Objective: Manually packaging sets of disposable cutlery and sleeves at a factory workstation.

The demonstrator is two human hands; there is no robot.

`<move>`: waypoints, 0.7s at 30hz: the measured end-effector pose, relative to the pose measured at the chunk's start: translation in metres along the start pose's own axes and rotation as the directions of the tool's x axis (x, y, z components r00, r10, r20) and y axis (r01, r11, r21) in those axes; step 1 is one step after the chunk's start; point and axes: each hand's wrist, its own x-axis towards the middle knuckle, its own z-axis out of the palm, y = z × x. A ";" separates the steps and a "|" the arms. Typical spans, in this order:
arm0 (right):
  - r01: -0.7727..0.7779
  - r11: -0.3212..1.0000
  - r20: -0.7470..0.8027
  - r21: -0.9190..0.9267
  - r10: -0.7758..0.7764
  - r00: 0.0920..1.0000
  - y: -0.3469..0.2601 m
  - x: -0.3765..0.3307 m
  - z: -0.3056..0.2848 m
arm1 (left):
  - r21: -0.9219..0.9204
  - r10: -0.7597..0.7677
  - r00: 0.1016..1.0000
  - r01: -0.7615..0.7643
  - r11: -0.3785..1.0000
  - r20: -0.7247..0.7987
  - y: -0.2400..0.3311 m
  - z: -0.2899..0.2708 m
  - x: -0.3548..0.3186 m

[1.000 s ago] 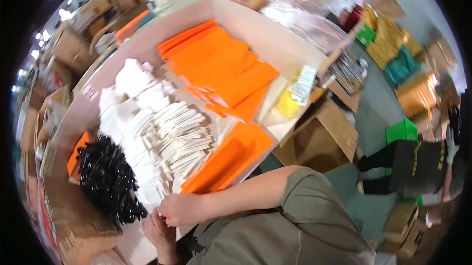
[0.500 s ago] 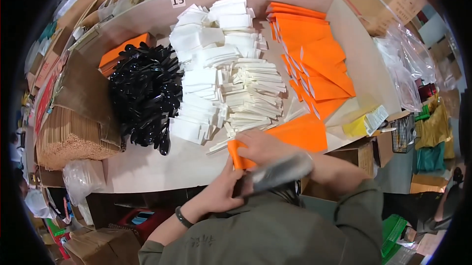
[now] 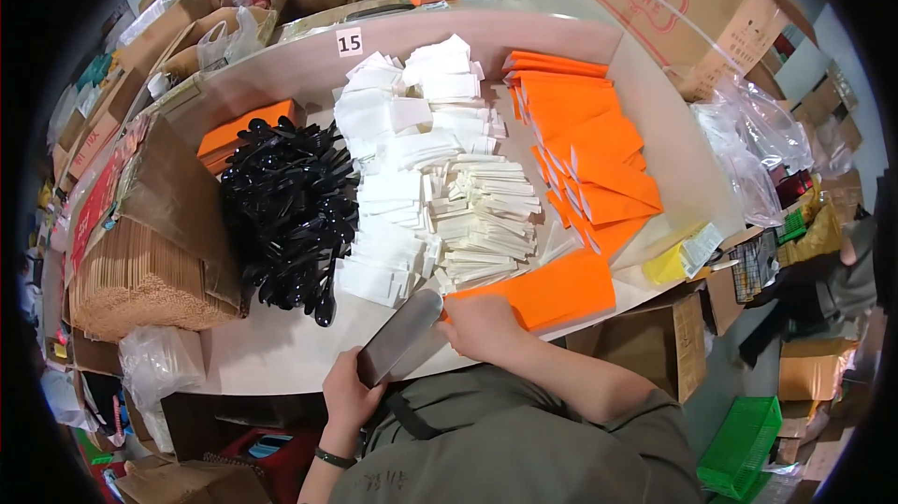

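Note:
A flat, grey, metallic-looking piece with a rounded end [image 3: 404,336] slants up from my left hand [image 3: 350,390], which is closed on its lower end. I cannot tell its exact kind. My right hand [image 3: 485,328] is curled at the near left end of an orange folded sheet [image 3: 566,289] lying along the table's front edge. Its fingers pinch the orange edge, right beside the grey piece. Just beyond my hands are white paper packets [image 3: 388,195], thin cream-coloured packets [image 3: 482,214] and a heap of black plastic spoons [image 3: 290,205].
More orange sheets [image 3: 589,149] are fanned out at the back right, and an orange stack [image 3: 248,130] sits behind the spoons. An open cardboard box [image 3: 154,270] full of brown layers stands at the left. A yellow packet [image 3: 681,256] rests at the right edge. Raised walls border the table.
The grey piece has swung from over my right forearm to the left, in front of the white packets. My left hand has moved left and down, away from the orange fold; the view has shifted.

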 end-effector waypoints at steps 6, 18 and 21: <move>-0.075 0.996 0.085 -0.036 0.078 0.993 -0.005 0.002 0.006 | 0.012 0.089 0.991 -0.091 0.996 0.099 -0.012 -0.016 0.000; 0.199 0.968 -0.615 0.154 -0.064 0.786 -0.033 -0.034 0.046 | 0.013 0.578 0.814 -0.580 0.815 0.048 -0.001 -0.016 0.061; 0.083 0.979 -0.814 0.187 0.107 0.570 -0.001 -0.112 0.040 | 0.032 0.647 0.762 -0.646 0.763 -0.031 0.020 -0.011 0.080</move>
